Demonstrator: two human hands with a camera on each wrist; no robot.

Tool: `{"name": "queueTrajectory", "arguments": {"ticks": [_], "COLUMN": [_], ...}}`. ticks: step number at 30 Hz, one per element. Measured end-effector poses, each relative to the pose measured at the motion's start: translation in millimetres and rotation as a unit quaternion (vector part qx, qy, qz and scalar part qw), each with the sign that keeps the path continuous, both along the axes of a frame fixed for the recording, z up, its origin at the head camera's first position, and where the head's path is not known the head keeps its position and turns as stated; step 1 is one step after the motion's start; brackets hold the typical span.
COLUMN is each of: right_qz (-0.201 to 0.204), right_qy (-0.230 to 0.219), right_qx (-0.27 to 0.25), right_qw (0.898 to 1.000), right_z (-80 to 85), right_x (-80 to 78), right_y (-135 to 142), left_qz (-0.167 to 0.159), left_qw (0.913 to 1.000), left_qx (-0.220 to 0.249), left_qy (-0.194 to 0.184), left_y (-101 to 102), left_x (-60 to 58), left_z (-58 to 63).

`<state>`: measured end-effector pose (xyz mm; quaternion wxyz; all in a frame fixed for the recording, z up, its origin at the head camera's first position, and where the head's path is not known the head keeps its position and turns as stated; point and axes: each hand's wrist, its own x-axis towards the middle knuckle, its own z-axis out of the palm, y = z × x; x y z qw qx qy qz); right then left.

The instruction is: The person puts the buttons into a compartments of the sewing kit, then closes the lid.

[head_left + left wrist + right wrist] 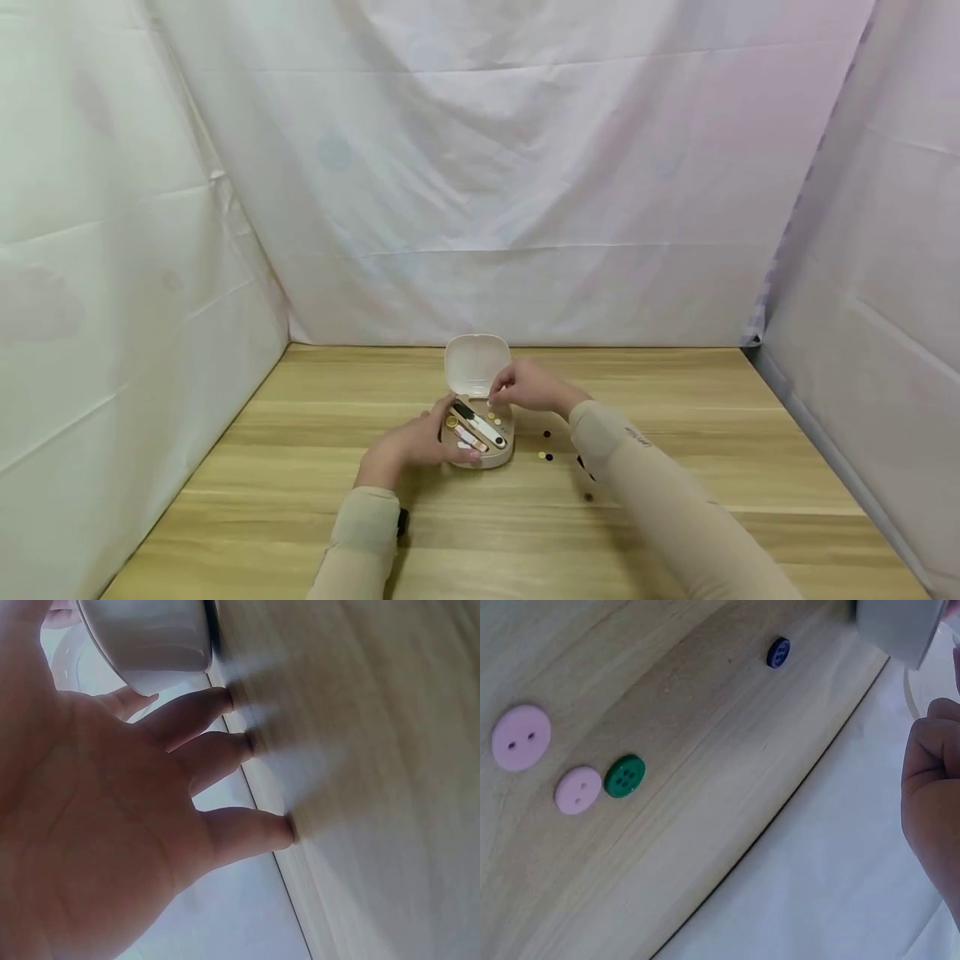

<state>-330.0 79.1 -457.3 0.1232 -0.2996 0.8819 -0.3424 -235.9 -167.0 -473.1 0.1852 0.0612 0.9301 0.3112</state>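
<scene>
An opened white sewing box (507, 454) stands on the table with its lid (477, 365) raised behind it. My left hand (411, 440) spans the box's left side, thumb on the front rim and a finger at the back. In the left wrist view the left fingers (247, 827) spread fairly straight, several tips on the table beside the box. Over the box's right back part, my right hand (534, 387) pinches a small pale button (490, 403), mostly hidden by the fingertips. Inside lie thread snips (480, 421), a pinkish strip (471, 438) and buttons (497, 422).
Loose buttons lie right of the box: a large pink button (521, 738), a smaller pink button (577, 790), a green button (624, 776) and a dark blue button (778, 652). White cloth (480, 167) hangs behind the wooden table (315, 533) and along both sides.
</scene>
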Motion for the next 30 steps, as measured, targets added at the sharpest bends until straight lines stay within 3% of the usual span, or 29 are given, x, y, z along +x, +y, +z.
{"name": "queueTrajectory", "arguments": {"ticks": [7,11,22,30], "right_qz": [0.014,0.006,0.003,0.005], "right_qy": [-0.007,-0.016,0.008,-0.001], "right_qx": [-0.009,-0.007,0.005,0.007], "right_qw": [1.000,1.000,1.000,1.000], "right_z": [-18.7,-21.5,-7.0,0.9], "right_x": [1.5,6.5,4.9,3.1], "right_y": [-8.7,-11.2,6.9,22.5], "left_qz": [0.003,0.001,0.001,0.002], "left_qw": [0.9999,0.9999,1.0000,1.0000], "left_qx": [-0.011,-0.013,-0.008,-0.005], "left_qy": [-0.009,-0.005,-0.002,-0.005], "left_y": [-3.0,-3.0,-1.5,-2.9], "left_x": [8.1,12.8,13.0,12.6], "left_z": [-1.6,-1.7,-0.8,-3.0]}}
